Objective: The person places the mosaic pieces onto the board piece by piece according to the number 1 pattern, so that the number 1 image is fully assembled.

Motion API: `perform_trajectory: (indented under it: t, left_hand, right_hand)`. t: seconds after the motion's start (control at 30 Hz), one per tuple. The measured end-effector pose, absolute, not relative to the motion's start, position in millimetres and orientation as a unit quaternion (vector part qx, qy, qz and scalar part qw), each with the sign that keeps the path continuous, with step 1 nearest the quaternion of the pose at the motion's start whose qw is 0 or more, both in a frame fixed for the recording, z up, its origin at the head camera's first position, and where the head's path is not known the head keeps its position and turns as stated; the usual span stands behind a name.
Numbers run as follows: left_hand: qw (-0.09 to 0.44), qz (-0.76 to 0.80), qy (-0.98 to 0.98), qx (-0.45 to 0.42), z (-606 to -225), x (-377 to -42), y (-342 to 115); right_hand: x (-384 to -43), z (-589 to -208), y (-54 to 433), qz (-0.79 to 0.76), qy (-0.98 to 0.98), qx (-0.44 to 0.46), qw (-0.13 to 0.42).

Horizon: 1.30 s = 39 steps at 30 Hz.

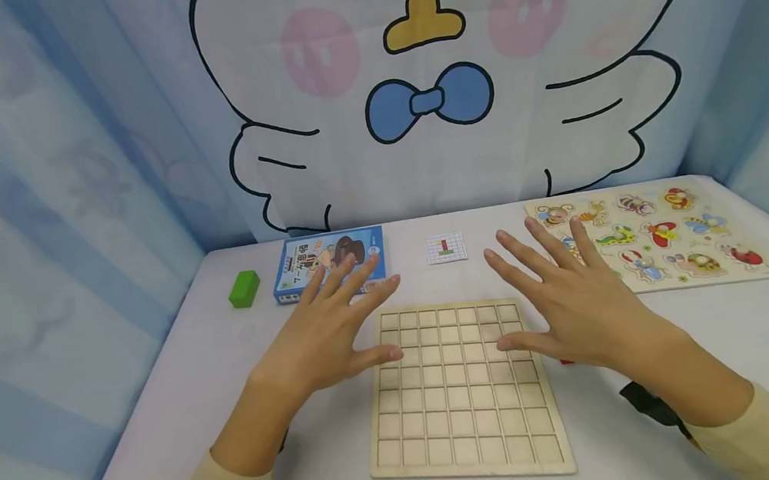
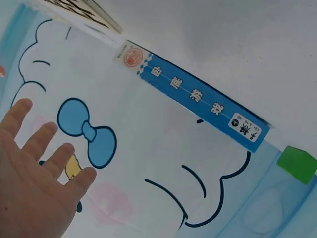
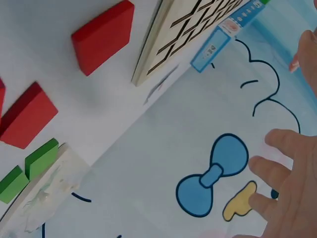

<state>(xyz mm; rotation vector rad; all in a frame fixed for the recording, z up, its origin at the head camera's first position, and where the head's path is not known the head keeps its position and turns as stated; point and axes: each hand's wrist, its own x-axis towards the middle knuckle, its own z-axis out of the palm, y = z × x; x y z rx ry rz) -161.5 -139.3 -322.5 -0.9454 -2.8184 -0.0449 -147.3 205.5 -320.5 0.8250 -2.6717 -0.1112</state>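
Both hands hover empty with fingers spread, palms toward the table. The left hand (image 1: 327,338) is over the left side of a pale wooden grid board (image 1: 462,421), its thumb overlapping the upper cells. On the opposite side, the right hand (image 1: 571,303) reaches over the board's upper right edge, thumb pointing inward. The board's squares hold no pieces. In the right wrist view, red blocks (image 3: 105,38) and green blocks (image 3: 42,157) lie on the table to the right of the board; in the head view the right hand and forearm mostly hide them.
A blue printed box (image 1: 327,253) stands behind the left hand, with a green block (image 1: 245,289) to its left. Beyond the board lies a small card (image 1: 446,248) with a red and green pattern. An insect picture puzzle (image 1: 663,244) occupies the back right. A cartoon curtain (image 1: 433,166) hangs behind.
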Motion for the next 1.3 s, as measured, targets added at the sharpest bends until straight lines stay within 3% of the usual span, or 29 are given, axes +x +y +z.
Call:
perform_trajectory:
  t: [0.83, 1.1, 1.3]
  left_hand:
    - [-0.061, -0.054, -0.960, -0.268, -343, -165, -156]
    - [-0.083, -0.045, -0.960, -0.263, -344, -167, -153]
    - [-0.124, -0.051, -0.964, -0.228, -344, -170, -157]
  right_hand:
    - [-146, -343, 281, 0.082, -0.928, 0.343, 0.119]
    - [-137, -341, 298, 0.128, -0.952, 0.277, 0.034]
    - [-131, -341, 311, 0.127, -0.958, 0.257, 0.029]
